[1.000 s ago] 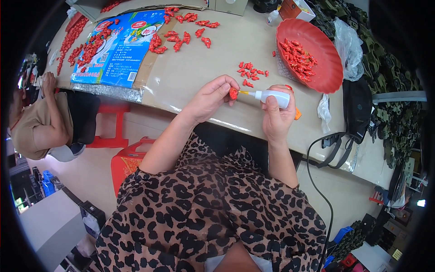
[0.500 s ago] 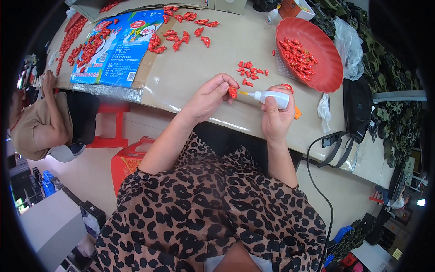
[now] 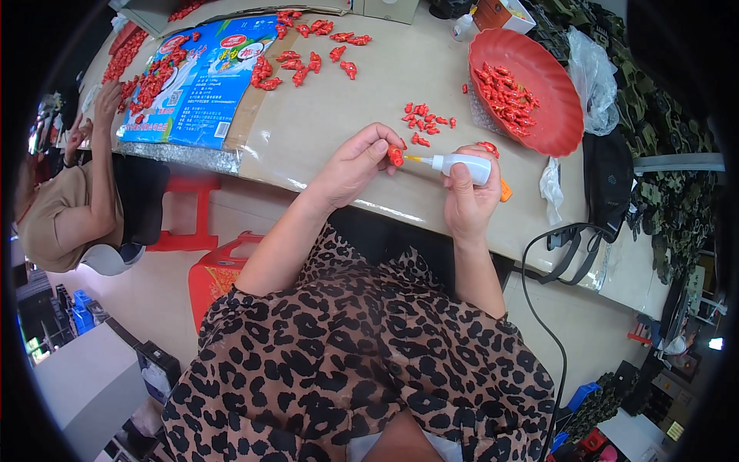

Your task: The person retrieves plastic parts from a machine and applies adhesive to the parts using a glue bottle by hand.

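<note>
Between the thumb and fingers of my left hand [image 3: 346, 171] is a small glossy red figurine [image 3: 396, 156], held just over the table's near edge. My right hand [image 3: 471, 204] is wrapped round a white squeeze bottle [image 3: 471, 169] lying nearly level. Its thin yellowish nozzle [image 3: 417, 159] points left and meets the figurine or stops very close to it; I cannot tell which. Beyond my hands lies a loose group of small red pieces [image 3: 421, 117]. An orange object [image 3: 506, 191] shows partly behind my right hand.
A red scalloped bowl [image 3: 566, 92] with many red pieces stands at the right, beside a clear plastic bag [image 3: 593, 85] and a black bag [image 3: 608, 181]. Red figurines [image 3: 302, 77] lie around a blue printed sheet [image 3: 204, 96]. At the left sits a co-worker [image 3: 73, 223].
My hands, the bottle and the figurine have hardly moved. The co-worker at the left has raised a hand and reached over the red pieces at the table's left end.
</note>
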Available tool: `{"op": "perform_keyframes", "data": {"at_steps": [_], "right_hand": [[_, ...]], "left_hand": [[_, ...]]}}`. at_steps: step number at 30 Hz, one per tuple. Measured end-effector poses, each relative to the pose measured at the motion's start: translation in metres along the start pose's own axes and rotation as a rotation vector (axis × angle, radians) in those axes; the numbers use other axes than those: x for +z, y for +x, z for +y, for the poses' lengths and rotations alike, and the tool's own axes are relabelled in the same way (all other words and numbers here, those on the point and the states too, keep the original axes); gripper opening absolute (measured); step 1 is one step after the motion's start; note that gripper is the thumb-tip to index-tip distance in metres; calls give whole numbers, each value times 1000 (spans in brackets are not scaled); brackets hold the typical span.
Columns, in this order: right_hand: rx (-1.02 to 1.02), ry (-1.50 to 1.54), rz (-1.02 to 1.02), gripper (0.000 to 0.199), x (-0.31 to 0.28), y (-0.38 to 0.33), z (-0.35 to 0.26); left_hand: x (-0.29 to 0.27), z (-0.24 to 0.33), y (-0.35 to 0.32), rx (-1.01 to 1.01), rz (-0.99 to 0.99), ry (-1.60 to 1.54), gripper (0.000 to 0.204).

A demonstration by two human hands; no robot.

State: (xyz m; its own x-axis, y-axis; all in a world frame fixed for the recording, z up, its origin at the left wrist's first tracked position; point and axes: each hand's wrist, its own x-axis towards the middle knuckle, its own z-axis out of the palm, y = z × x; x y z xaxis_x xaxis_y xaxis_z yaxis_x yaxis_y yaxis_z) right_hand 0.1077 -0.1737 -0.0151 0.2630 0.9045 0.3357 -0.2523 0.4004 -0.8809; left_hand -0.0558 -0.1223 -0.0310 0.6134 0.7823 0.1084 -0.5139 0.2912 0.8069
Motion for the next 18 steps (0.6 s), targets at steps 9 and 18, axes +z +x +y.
{"op": "perform_keyframes", "data": {"at_steps": [9,18], "right_hand": [[3,11,0,17,-1,0,1],[67,265,94,15,1,3,-2]], "left_hand": [[0,0,0,8,1,-7,17],[0,-1,0,17,43,11,16]]}}
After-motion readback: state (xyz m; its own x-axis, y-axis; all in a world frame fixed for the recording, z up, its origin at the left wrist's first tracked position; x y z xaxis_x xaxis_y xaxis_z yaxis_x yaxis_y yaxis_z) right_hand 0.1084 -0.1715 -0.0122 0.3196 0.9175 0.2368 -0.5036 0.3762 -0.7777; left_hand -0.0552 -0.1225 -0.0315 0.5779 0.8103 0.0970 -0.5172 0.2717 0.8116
